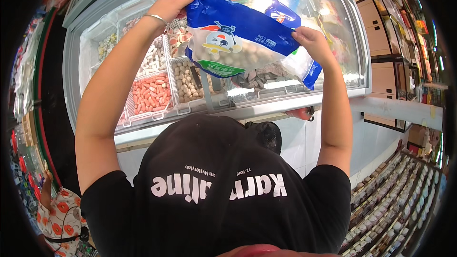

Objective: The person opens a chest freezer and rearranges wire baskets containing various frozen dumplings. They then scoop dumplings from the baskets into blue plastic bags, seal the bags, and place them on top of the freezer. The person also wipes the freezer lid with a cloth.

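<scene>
A blue, green and clear plastic bag (pixel 242 25) of pale round balls hangs above the chest freezer. It bears a printed cartoon bird and writing. My left hand (pixel 173 5), with a bangle at the wrist, pinches its upper left corner. Its right edge is gripped by the fingers of my right hand (pixel 311 41). Below the left part of the bag, a white wire basket holds loose pale balls (pixel 187 80). Pink sausage-like pieces (pixel 152 92) fill the compartment beside it. Partly hidden behind the bag is a second blue package (pixel 284 14).
The chest freezer's frame (pixel 282 105) runs across in front of me. Its glass lid (pixel 346 35) covers packaged food on the right. Shelves of goods (pixel 392 207) stand at lower right. A person in a floral garment (pixel 59 214) is at lower left.
</scene>
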The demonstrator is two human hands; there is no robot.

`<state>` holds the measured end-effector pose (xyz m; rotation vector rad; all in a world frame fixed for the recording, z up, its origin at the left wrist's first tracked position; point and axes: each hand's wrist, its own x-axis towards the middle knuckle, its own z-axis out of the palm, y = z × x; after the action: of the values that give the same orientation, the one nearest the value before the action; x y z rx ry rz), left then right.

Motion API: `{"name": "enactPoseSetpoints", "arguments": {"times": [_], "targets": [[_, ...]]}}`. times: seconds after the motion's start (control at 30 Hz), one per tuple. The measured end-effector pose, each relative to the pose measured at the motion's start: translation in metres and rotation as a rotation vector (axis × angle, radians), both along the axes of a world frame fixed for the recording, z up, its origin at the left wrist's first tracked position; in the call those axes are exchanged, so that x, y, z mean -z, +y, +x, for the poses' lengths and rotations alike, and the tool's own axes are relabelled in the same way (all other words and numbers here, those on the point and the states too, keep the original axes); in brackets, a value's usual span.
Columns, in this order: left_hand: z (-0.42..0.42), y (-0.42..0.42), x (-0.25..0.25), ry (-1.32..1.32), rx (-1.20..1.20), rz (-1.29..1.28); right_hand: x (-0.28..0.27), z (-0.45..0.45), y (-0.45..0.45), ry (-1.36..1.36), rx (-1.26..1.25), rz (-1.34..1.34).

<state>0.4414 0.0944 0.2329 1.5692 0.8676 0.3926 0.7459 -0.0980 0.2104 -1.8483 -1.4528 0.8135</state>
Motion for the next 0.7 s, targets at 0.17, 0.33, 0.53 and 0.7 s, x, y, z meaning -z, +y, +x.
{"name": "enactPoseSetpoints", "arguments": {"times": [0.17,0.33,0.53,0.7], "targets": [[0.002,0.001,-0.010,-0.041,-0.095,-0.127,-0.001,-0.007,-0.001,-0.099,0.044,0.078],[-0.012,-0.003,-0.013,-0.054,-0.146,-0.138,0.013,0.004,0.001,-0.017,0.069,0.013],[-0.018,-0.024,0.028,0.385,0.349,0.302,0.030,0.010,0.008,-0.012,0.073,0.069],[0.003,-0.042,0.028,0.297,0.121,0.432,0.024,0.016,0.011,-0.210,0.137,0.226]]}}
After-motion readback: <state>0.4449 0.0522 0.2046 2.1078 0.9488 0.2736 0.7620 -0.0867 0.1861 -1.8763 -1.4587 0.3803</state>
